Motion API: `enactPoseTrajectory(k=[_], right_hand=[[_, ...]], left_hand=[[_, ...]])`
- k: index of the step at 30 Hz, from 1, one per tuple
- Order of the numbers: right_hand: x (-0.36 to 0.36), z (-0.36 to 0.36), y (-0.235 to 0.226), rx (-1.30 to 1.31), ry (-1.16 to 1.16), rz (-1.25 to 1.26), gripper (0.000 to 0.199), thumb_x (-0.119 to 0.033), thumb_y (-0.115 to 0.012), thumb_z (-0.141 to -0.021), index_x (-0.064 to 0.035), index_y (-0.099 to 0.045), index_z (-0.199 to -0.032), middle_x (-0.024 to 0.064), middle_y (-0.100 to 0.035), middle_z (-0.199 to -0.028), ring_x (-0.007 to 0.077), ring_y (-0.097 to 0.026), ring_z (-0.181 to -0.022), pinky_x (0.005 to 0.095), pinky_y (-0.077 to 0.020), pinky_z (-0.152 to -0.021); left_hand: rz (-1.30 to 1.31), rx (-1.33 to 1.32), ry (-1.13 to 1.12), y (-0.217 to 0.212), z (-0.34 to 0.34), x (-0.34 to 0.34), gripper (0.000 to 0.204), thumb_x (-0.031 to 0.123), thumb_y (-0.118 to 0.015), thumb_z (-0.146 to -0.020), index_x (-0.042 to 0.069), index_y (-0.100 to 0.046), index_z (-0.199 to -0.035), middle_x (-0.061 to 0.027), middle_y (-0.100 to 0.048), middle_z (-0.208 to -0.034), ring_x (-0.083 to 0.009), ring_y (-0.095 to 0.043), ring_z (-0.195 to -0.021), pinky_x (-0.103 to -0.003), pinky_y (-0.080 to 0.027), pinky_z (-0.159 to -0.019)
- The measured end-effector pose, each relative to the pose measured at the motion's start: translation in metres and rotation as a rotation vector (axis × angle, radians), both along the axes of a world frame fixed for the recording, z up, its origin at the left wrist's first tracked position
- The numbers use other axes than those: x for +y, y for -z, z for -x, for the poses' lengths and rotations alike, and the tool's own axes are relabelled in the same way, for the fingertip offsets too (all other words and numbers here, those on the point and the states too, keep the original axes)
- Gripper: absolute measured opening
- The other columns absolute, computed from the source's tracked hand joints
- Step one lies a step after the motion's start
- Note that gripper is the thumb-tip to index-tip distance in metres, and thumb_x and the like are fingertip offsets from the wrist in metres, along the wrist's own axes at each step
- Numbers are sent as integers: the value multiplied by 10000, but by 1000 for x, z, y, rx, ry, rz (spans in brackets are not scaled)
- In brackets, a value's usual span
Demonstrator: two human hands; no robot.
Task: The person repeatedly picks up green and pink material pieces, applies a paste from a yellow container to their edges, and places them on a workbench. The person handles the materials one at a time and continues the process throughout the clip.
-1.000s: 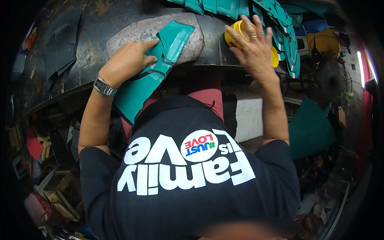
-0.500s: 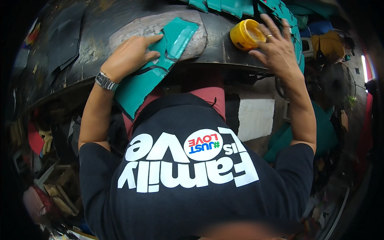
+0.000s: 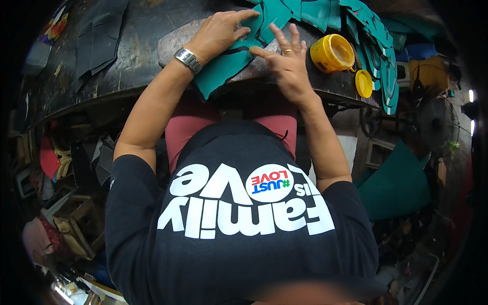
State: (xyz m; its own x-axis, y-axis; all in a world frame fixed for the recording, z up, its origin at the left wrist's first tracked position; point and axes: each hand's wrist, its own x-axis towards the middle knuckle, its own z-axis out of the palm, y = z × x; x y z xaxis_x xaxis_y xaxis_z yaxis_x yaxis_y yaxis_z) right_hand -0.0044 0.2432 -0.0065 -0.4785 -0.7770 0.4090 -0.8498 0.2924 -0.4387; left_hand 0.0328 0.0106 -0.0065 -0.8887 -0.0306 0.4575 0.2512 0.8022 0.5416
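A green sheet panel (image 3: 223,73) with dark curved lines lies slantwise on the table, its near end jutting past the edge. My left hand (image 3: 218,35), with a metal watch at the wrist, grips the panel's left side, index finger and thumb over its surface; the other fingers are mostly hidden. My right hand (image 3: 288,63) hovers at the panel's right side with fingers spread and slightly blurred. Its index fingertip is at the panel's edge; whether it touches, I cannot tell. Right of that hand stands an open yellow tub (image 3: 333,53) with tan residue inside.
A yellow lid (image 3: 363,84) rests beside the tub. Overlapping green pieces (image 3: 368,25) line the table's far right. Black sheets (image 3: 99,43) lie at the left on the dark table (image 3: 137,56). A grey slab (image 3: 173,43) is under the panel. A fan (image 3: 437,122) stands at right.
My left hand and the green panel have moved right and away from me. My right hand has come left from the yellow tub to the panel. The yellow lid now shows.
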Motion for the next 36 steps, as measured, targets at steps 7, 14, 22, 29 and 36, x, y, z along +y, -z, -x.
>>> enactPoseTrajectory(k=[7,14,22,29,36], right_hand=[[-12,-28,20,421,251,-318,618,-611,-568,-896,-143,-659,-1290,91,-367,-1573,321,-137,-1524,704,-17,-1133],[-10,-7,3,518,236,-239,466,-521,-670,-855,-213,-688,-1204,104,-393,-1550,320,-155,-1523,707,-16,-1130],[-14,-20,24,238,160,-224,558,-621,-504,-937,-316,-577,-1399,105,-201,-1649,361,-39,-1533,735,-14,-1106],[-6,-30,14,88,15,-192,440,-588,-541,-929,-345,-678,-1270,109,-328,-1590,361,-114,-1516,729,-21,-1112],[-6,-33,15,507,289,-298,532,-602,-573,-895,-224,-677,-1254,120,-429,-1521,354,-205,-1498,729,-24,-1112]], left_hand=[[-108,-149,195,0,-24,-15,509,186,-721,-851,188,-613,-1349,-137,-686,-1064,-282,-645,-966,-379,-509,-874],[-178,-162,170,4,-36,-5,591,2,-624,-791,170,-605,-1357,-123,-605,-1105,-283,-612,-984,-377,-505,-883],[-184,-110,175,7,-37,-6,574,5,-627,-792,153,-609,-1346,-149,-606,-1165,-316,-617,-1056,-396,-509,-933],[-147,-209,144,-1,-37,-5,556,16,-633,-794,141,-611,-1336,-158,-612,-1180,-331,-622,-1076,-402,-514,-949],[-157,-141,153,4,-37,-2,575,10,-622,-794,153,-603,-1350,-146,-609,-1113,-318,-616,-1027,-391,-502,-920]])
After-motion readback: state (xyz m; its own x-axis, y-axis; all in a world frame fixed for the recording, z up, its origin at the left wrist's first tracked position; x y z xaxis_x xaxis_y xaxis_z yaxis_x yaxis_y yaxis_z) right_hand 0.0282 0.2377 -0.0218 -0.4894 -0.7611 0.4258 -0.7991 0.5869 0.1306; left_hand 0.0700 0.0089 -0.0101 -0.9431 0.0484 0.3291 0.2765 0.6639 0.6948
